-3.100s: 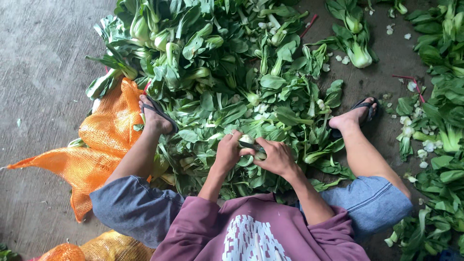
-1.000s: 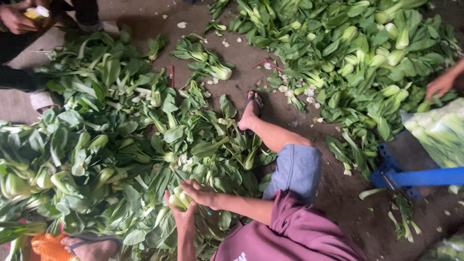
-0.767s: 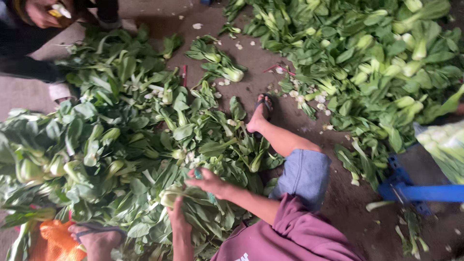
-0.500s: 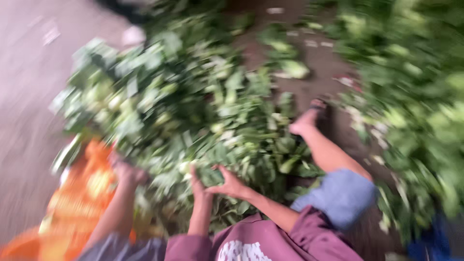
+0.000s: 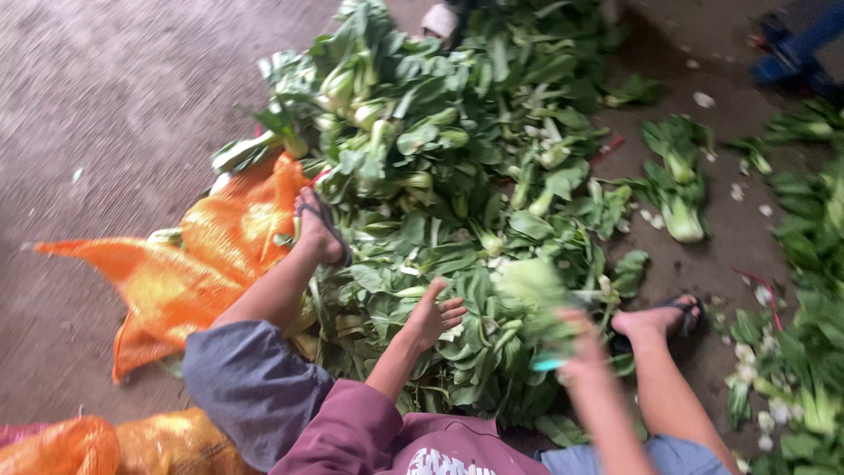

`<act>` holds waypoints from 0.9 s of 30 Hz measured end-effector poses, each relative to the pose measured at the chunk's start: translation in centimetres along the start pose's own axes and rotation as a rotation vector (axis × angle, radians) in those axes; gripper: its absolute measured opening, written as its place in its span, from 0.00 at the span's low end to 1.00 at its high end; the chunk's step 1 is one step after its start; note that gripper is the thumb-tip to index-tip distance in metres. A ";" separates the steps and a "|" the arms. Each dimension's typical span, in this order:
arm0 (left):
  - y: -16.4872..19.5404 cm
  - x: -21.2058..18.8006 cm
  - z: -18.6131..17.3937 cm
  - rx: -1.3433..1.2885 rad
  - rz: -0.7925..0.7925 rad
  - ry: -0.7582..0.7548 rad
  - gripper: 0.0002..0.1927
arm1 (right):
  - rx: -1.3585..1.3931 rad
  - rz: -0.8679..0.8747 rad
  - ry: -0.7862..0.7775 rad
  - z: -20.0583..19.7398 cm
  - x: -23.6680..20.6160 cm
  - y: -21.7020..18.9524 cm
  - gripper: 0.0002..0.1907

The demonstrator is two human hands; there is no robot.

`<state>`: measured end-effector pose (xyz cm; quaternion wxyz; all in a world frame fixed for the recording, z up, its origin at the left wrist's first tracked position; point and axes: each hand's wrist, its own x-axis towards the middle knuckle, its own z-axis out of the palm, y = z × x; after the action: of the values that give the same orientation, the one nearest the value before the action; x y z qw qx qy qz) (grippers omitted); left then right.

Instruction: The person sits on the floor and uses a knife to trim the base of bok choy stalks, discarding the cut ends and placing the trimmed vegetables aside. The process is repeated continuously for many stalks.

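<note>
The left hand (image 5: 432, 318) lies flat with fingers spread on the pile of bok choy (image 5: 440, 185), gripping nothing. The right hand (image 5: 576, 347), blurred, is closed around a leafy bunch (image 5: 532, 295) lifted just above the pile. An orange mesh sack (image 5: 189, 259) lies partly under the greens beside the left foot (image 5: 318, 230); its contents cannot be told. Everything rests on a grey concrete floor (image 5: 114, 114). The leaves are dark green, the stalks pale.
</note>
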<state>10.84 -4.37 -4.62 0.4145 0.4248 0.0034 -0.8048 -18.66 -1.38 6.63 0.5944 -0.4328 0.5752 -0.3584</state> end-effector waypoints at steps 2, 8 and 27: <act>0.8 0.1 -0.7 0.040 0.042 -0.014 0.36 | -0.205 0.260 0.243 -3.8 3.0 -2.2 0.47; 6.4 1.7 -2.8 -0.009 0.339 0.152 0.25 | -0.892 0.801 0.739 -10.5 13.0 -1.9 0.68; 35.7 12.8 -4.3 0.803 0.535 0.851 0.50 | 0.848 0.492 -0.210 16.8 36.8 0.6 0.16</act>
<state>33.94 -34.78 -3.74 0.3722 0.8152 -0.2400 -0.3734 0.97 -33.43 -8.31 0.8396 -0.0382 0.4010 -0.3645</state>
